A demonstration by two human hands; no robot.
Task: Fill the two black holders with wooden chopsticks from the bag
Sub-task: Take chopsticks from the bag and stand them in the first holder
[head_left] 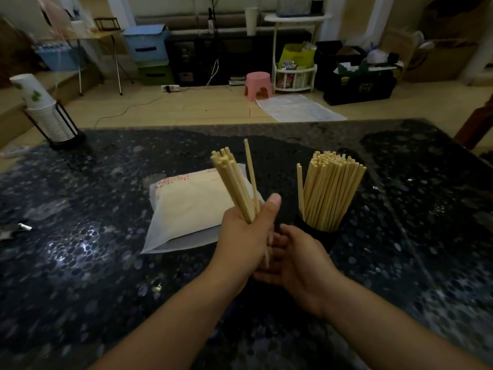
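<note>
second holder: unseen | bundle [234, 182] lower ends: behind left hand [245, 236] | right hand [298, 260] fingertips: hidden

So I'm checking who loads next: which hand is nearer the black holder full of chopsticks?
Right. The right hand sits just below-left of the black holder, almost touching it. The left hand grips a bundle of chopsticks farther left.

Looks like a lived-in home room doubling as storage, not a commercial kitchen. Dark speckled stone table [106, 182] up front, wood-look floor behind. Household clutter along the far wall: pink plastic stool [258, 85], blue storage bins [145, 42], white tiered rack [294, 49], power strip [170, 88] with trailing cable, cardboard boxes [437, 49], stacked paper cups [44, 108] in a wire stand.
</note>
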